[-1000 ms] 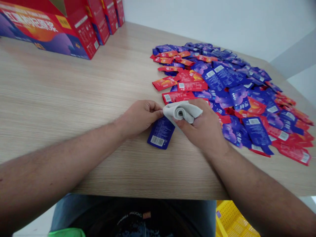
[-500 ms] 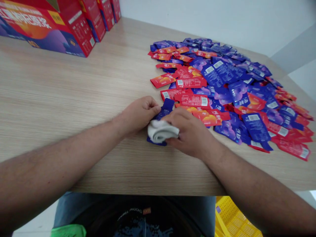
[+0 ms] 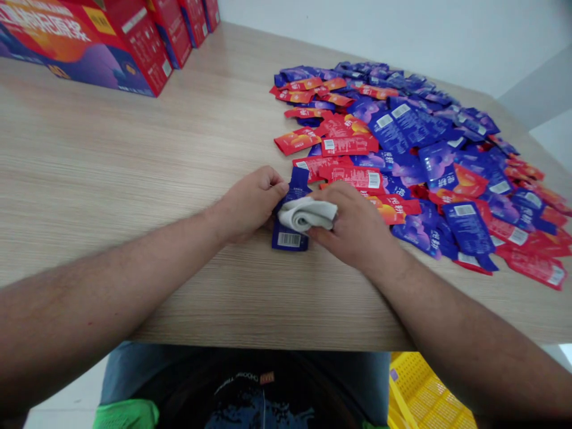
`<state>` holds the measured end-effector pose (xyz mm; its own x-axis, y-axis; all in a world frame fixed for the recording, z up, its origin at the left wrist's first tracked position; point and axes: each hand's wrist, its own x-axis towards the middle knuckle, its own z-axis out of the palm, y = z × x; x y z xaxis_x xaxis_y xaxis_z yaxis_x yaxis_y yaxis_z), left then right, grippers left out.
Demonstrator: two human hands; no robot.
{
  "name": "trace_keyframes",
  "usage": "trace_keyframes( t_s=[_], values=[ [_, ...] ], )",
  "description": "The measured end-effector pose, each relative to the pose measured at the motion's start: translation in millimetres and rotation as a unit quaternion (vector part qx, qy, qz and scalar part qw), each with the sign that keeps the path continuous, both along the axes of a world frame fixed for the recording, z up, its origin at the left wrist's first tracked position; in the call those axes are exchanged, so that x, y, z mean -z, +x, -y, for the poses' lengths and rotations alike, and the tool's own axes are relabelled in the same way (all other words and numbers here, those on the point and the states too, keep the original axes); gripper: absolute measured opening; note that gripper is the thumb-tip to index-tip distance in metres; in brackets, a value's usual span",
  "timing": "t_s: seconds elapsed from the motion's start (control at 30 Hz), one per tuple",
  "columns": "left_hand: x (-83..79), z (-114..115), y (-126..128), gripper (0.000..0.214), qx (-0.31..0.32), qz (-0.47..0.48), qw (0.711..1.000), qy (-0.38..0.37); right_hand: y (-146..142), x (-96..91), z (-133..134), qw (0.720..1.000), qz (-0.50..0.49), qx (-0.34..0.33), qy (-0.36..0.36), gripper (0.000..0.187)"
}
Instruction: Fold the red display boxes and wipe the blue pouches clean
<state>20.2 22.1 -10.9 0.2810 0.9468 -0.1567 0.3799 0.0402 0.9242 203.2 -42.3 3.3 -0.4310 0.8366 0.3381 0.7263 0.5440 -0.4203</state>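
Observation:
My left hand (image 3: 261,199) pinches the left edge of a dark blue sachet (image 3: 289,238), near its upper end. The sachet's barcode end points toward me and its narrow tab points away. My right hand (image 3: 353,223) is closed around a rolled white cloth (image 3: 308,213). This cloth covers the middle of the sachet; whether it presses on it I cannot tell. Just beyond and to the right of my hands spreads a large pile of red and blue sachets (image 3: 402,128), several with barcodes facing up.
Red and blue printed cartons (image 3: 147,56) stand at the back left of the wooden table (image 3: 111,155). A white wall (image 3: 379,30) rises behind the pile. Below the table's front edge at the right is a yellow plastic basket (image 3: 422,387).
The cloth in my right hand has moved slightly up and right, uncovering the sachet's barcode end. My left hand keeps its pinch on the sachet. The view has shifted a little.

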Motion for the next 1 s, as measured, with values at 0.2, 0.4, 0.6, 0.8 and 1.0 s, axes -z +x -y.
trace_keyframes(
  t_s=[0.2,0.4,0.6,0.8,1.0],
  values=[
    [-2.3,0.2,-0.1,0.009,0.006,-0.022,0.999,-0.024,-2.7,-1.0,1.9,0.987,0.047,-0.14,-0.069,0.029],
    [-2.1,0.7,3.2,0.006,-0.012,0.053,0.994,-0.091,9.6,-0.3,-6.9,0.999,-0.016,-0.051,-0.006,0.031],
    [-3.4,0.5,4.1,0.006,-0.006,0.081,0.991,-0.109,14.7,-2.3,-10.0,0.99,0.008,-0.126,-0.061,0.029],
    [1.4,-1.5,2.4,0.006,-0.003,0.07,0.993,-0.098,14.9,-3.0,-12.8,0.997,-0.007,-0.076,-0.026,0.027],
    [2.1,1.3,-0.3,0.009,0.061,0.072,0.991,-0.099,18.2,-3.0,-16.3,0.996,-0.028,0.071,0.038,0.024]
  ],
)
